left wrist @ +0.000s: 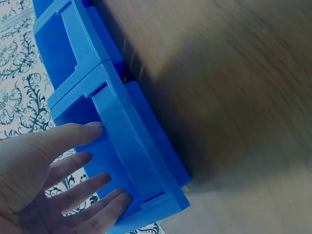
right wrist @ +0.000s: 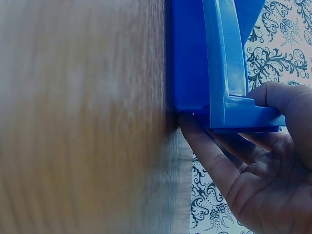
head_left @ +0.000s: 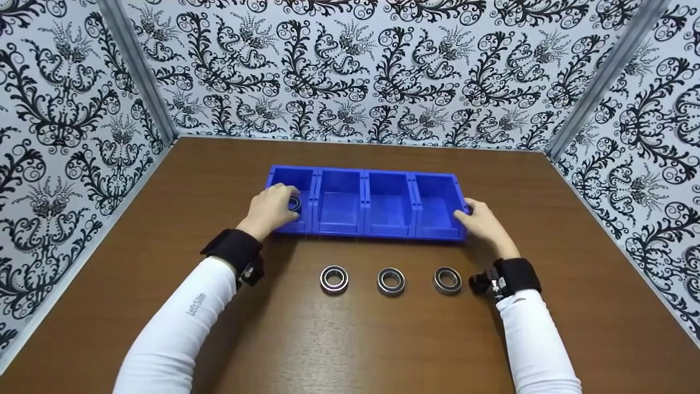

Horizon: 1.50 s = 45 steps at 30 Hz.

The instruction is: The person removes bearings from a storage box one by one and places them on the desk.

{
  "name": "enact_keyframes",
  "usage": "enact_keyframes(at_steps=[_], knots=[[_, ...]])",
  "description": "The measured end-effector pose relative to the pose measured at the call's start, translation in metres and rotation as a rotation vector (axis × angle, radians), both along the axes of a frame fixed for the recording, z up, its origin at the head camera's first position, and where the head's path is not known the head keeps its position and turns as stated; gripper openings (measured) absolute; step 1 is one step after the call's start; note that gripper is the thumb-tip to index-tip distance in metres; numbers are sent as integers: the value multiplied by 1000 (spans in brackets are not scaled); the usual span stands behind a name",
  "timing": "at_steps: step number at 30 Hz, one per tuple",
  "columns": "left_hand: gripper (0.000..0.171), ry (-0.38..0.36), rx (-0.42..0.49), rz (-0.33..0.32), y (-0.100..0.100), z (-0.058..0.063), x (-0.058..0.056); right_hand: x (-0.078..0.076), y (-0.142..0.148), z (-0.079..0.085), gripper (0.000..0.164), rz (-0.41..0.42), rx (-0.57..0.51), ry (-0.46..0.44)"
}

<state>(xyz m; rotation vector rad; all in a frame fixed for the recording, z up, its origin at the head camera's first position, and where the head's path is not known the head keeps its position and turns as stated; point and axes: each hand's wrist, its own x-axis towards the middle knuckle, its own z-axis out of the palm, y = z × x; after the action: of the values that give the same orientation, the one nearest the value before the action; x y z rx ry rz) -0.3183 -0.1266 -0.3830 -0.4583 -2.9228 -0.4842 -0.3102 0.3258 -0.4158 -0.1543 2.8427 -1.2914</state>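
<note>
A blue bin row (head_left: 339,237) with several compartments stands on the table. My left hand (head_left: 272,207) reaches into its leftmost compartment. A ball bearing (head_left: 295,204) shows there between thumb and fingers, partly hidden by the hand. In the left wrist view the left hand (left wrist: 63,180) has its fingers loosely spread behind the front lip, with no bearing visible among them. At the bin row's right end, my right hand (head_left: 484,221) grips the side wall (right wrist: 239,114), thumb inside the rim and fingers outside and beneath.
Three ball bearings lie in a row before the bins: a left one (head_left: 334,279), a middle one (head_left: 391,282) and a right one (head_left: 447,280). The brown table (head_left: 339,339) ends at patterned walls (head_left: 350,71) behind and at both sides.
</note>
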Motion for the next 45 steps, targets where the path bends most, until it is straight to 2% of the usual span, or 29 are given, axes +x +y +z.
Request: enact_keyframes(at_steps=[3, 8, 21, 29, 38, 45], knots=[[48, -11, -19, 7, 3, 0, 0, 0, 1, 0, 49, -1, -9, -8], [50, -72, -50, 29, 9, 1, -2, 1, 0, -1, 50, -12, 1, -23], [44, -88, -77, 57, 13, 2, -5, 0, 1, 0, 51, -6, 20, -12], [27, -94, -88, 70, 15, -6, -13, -1, 1, 0, 50, -10, 36, -9], [28, -117, -101, 105, 20, -8, -19, 0, -1, 1, 51, -23, 53, -5], [28, -93, -118, 124, 22, -9, -22, 0, 0, 0, 48, -3, 50, 9]])
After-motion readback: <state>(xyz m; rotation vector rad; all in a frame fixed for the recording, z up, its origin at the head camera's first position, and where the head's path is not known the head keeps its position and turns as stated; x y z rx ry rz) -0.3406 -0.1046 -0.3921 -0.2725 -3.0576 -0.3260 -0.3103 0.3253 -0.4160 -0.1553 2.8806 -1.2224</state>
